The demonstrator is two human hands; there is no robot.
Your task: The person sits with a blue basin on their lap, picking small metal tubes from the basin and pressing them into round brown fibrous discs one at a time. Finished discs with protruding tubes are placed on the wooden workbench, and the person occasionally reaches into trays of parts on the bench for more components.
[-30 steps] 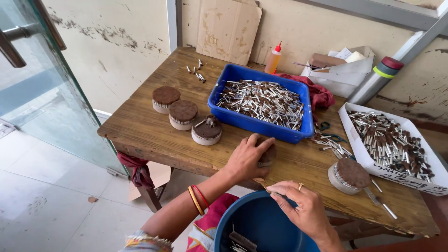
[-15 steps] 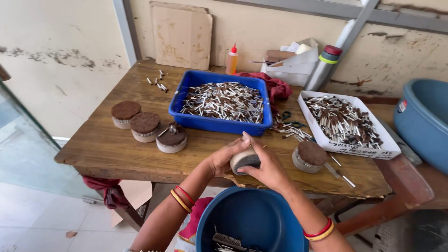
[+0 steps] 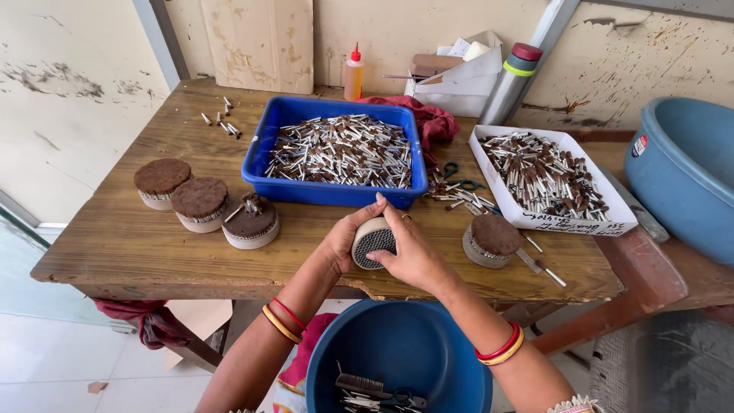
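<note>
- Both hands, left hand point(image 3: 342, 241) and right hand point(image 3: 413, 254), clasp a small round bundle of tightly packed tubes point(image 3: 372, 242), fingers curled snugly around its sides.
- The bundle is held just above the front edge of the worn wooden desk point(image 3: 122, 245), over the round blue plastic bucket point(image 3: 397, 344).
- A blue rectangular plastic tray of brown-tipped tubes point(image 3: 336, 153) sits just behind the hands.
</note>
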